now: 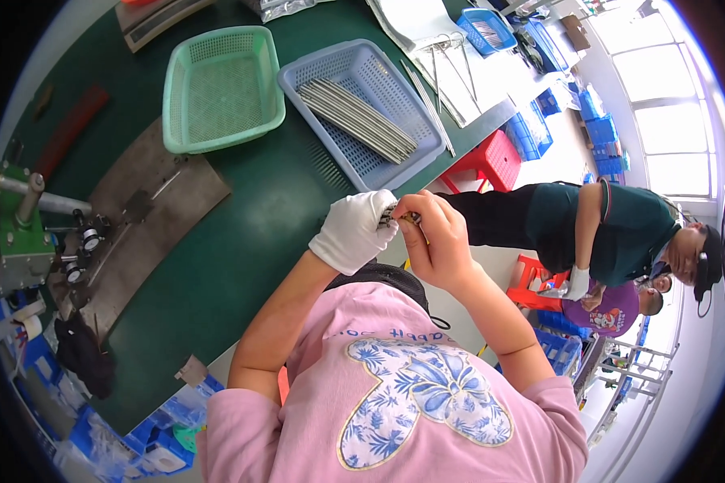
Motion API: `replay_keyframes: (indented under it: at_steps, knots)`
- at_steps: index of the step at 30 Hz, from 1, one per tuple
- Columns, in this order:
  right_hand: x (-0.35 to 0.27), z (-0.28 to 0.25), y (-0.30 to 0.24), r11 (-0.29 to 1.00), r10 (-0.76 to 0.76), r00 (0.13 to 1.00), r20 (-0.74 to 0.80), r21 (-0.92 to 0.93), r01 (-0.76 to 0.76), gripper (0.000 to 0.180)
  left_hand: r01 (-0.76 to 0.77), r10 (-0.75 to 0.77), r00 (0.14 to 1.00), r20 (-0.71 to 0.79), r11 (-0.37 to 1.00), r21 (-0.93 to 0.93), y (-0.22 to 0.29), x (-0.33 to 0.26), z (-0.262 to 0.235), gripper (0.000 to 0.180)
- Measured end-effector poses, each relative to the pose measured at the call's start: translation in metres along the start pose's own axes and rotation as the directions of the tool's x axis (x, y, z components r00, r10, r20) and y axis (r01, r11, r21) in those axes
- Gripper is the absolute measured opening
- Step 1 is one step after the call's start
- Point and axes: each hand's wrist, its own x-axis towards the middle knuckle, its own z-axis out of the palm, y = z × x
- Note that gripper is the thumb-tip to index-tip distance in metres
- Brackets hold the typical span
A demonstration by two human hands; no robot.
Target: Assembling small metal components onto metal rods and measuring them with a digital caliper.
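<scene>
My left hand [352,233], in a white glove, is closed around a small metal piece [388,216] that mostly hides in its grip. Bare, my right hand [437,240] pinches at the same spot, thumb and forefinger on a small brass-coloured end. The two hands meet in front of my chest, at the table's near edge. What exactly the piece is cannot be made out. Beyond the hands, a blue-grey plastic basket [354,60] holds a bundle of thin metal rods [358,121]. Left of it stands a light green basket [224,92] with nothing visible inside.
A green bench fixture with dial gauges [91,240] stands at the left on a metal plate [173,205] on the green table [242,217]. Papers [427,48] lie at the far right, above a red stool [491,161]. A co-worker [620,233] stands at the right.
</scene>
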Motion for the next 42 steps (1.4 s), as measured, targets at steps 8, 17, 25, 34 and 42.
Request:
replay_keyframes:
  at_steps: [8,17,25,34,42]
  knots:
    - [-0.005,0.003,0.003,0.995,0.077,0.996,-0.054,0.06,-0.074,0.011,-0.017,0.017,1.0,-0.004,0.999,0.03,-0.001,0.004,0.004,0.017]
    - [-0.001,-0.011,-0.002,0.983,0.166,0.986,0.007,0.079,-0.166,0.015,-0.015,0.013,1.0,-0.018,0.993,-0.115,-0.003,-0.006,-0.004,0.017]
    - [0.003,-0.008,-0.001,0.996,0.084,0.996,0.02,-0.036,-0.083,0.013,-0.098,0.07,0.988,-0.138,0.972,-0.212,-0.008,-0.017,0.003,0.009]
    - [0.011,-0.008,-0.014,0.991,0.001,0.991,0.131,-0.136,0.018,0.016,-0.189,0.155,0.963,-0.221,0.971,-0.144,-0.007,-0.024,-0.008,0.009]
    - [0.005,0.005,-0.015,1.0,-0.005,0.997,0.072,-0.013,0.006,0.018,-0.101,0.047,0.979,-0.198,0.956,-0.277,-0.006,-0.033,-0.011,0.011]
